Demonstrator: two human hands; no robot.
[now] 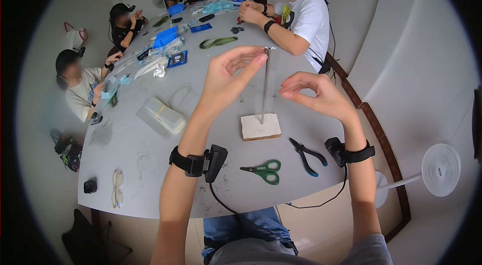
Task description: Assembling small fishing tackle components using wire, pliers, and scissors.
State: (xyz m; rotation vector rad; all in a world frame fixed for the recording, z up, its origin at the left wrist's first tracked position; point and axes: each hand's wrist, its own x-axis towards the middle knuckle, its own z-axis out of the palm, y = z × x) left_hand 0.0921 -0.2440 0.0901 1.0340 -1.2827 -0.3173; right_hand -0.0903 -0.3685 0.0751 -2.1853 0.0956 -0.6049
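Observation:
A thin metal rod point(265, 84) stands upright on a small white-topped block point(261, 125) in front of me. At its top sits a small shiny metal fitting point(269, 48). My left hand point(234, 73) is at the rod's upper end, with thumb and fingertips against it just under the fitting. To the right of the rod hovers my right hand point(314, 93), its fingers curled and the thumb close to the fingertips. Any fine thread or film between those fingertips is too faint to make out. A faint see-through strip shows along the rod.
Green-handled scissors point(265, 171) and pliers point(308, 156) lie near the front edge. Clear plastic sleeves point(162, 114), eyeglasses point(117, 189) and a small black device point(90, 186) are to the left. Farther back are green strands point(218, 42), a blue tray point(165, 36) and several people working.

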